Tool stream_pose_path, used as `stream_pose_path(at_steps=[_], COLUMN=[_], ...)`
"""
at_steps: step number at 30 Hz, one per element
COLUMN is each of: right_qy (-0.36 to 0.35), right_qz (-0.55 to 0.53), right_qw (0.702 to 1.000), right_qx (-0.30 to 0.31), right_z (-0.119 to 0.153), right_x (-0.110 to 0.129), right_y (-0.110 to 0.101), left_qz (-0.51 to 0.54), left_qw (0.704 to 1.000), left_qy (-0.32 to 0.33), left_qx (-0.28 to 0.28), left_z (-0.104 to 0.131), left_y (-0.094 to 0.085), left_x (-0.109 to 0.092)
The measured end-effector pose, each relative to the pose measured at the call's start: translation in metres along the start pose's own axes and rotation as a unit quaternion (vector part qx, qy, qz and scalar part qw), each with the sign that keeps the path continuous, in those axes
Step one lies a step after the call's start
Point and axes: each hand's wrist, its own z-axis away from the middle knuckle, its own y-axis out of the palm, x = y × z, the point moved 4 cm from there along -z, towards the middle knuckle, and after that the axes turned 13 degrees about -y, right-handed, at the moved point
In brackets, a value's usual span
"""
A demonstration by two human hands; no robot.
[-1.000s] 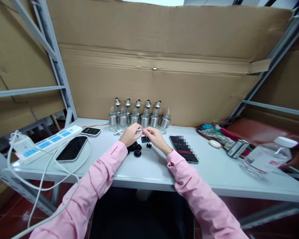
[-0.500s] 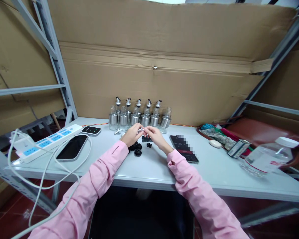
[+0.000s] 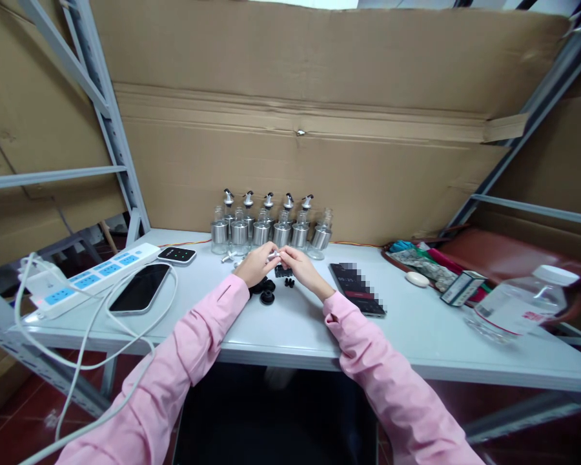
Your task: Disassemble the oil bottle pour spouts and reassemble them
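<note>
My left hand [image 3: 258, 263] and my right hand [image 3: 300, 266] meet over the middle of the table, fingers pinched around a small silvery piece [image 3: 273, 255]. Its shape is mostly hidden by the fingertips. Below my left hand lie round black parts [image 3: 267, 297], and small black pieces [image 3: 289, 282] sit beneath my right hand. Another silvery piece [image 3: 228, 257] rests left of my left hand. Behind the hands stand several glass bottles with metal sleeves [image 3: 262, 232]; those at the back carry metal pourer tops [image 3: 288, 200].
On the left of the white table [image 3: 290, 352] are a power strip [image 3: 97, 278], white cables, a phone [image 3: 141, 288] and a small black-faced device [image 3: 177, 255]. To the right lie another phone [image 3: 356, 290], a white oval item [image 3: 417, 279], a small box [image 3: 463, 288] and a plastic bottle [image 3: 520, 307].
The view has shifted very slightly. Both hands stay together at the silvery piece, with only a small change in the fingers.
</note>
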Motion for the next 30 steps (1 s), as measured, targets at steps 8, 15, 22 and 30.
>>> stream_pose_path(at_steps=[8, 15, 22, 30], right_qy=[0.01, 0.055, 0.029, 0.031], right_qz=[0.068, 0.048, 0.045, 0.251], right_qw=[0.997, 0.997, 0.998, 0.964], right_qx=[-0.019, -0.017, 0.027, 0.077], right_z=[0.0, 0.0, 0.0, 0.003], right_x=[0.008, -0.005, -0.004, -0.013], right_y=[-0.003, -0.006, -0.015, -0.023], left_qz=[-0.004, -0.005, -0.006, -0.006], left_qw=[1.0, 0.999, 0.998, 0.998], left_qy=[0.017, 0.036, 0.029, 0.031], left_qx=[0.005, -0.003, -0.05, -0.047], left_z=[0.001, 0.001, 0.001, 0.001], left_y=[-0.001, -0.002, -0.012, -0.011], left_x=[-0.005, -0.007, -0.006, -0.005])
